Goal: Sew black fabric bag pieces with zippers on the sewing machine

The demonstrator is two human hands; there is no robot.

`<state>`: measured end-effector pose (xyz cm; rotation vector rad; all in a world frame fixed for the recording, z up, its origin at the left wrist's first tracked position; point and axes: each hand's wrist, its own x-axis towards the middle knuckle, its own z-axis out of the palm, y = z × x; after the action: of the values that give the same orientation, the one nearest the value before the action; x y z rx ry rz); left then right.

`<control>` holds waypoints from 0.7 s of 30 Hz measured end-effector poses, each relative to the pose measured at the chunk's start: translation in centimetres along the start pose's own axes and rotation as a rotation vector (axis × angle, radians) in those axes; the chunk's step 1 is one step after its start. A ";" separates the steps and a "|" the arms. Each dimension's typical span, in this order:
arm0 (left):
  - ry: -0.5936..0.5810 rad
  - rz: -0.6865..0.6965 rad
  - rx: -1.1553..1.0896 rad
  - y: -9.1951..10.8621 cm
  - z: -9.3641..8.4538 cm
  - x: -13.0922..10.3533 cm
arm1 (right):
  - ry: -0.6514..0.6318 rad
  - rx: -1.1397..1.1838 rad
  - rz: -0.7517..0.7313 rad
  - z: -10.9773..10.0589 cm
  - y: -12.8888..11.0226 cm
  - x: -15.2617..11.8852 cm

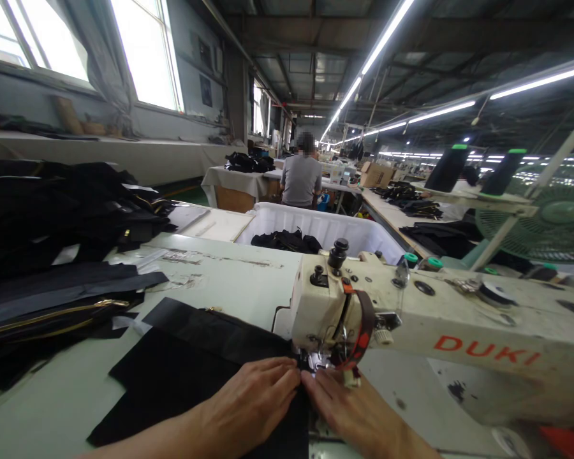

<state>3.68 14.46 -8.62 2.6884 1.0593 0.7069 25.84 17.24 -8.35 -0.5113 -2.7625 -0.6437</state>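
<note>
A piece of black fabric lies across the sewing machine's bed, and its right edge runs under the needle area. My left hand rests on this fabric with its fingers curled and pressed together at the edge, just in front of the presser foot. Close beside it, my right hand has its fingertips drawn together at the same edge; part of the fingers is hidden below the sewing machine's head. The fingertips of both hands nearly touch.
Black pieces with gold zippers are heaped at the left. Behind the machine stands a white bin with black cloth inside. Thread cones and a green fan are at the right. A person in grey sits farther ahead.
</note>
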 end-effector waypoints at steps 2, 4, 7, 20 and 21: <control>0.017 0.051 0.009 -0.2 0.1 0.2 | 0.015 0.008 0.015 0.3 0.1 -0.1; 0.049 0.069 0.018 -0.4 0.2 0.3 | 0.028 0.006 0.016 0.4 0.1 -0.1; 0.093 0.089 0.037 -0.4 0.1 0.2 | 0.062 -0.004 -0.001 0.2 0.0 -0.1; -0.019 0.111 0.008 -0.2 -0.5 0.4 | 0.041 0.021 0.042 0.1 -0.2 0.0; -0.032 0.106 0.003 -0.1 -0.6 0.5 | 0.029 0.029 0.046 0.0 -0.2 0.1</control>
<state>3.62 14.82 -7.94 2.7655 0.9170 0.6775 25.66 17.12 -8.37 -0.5534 -2.7199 -0.5944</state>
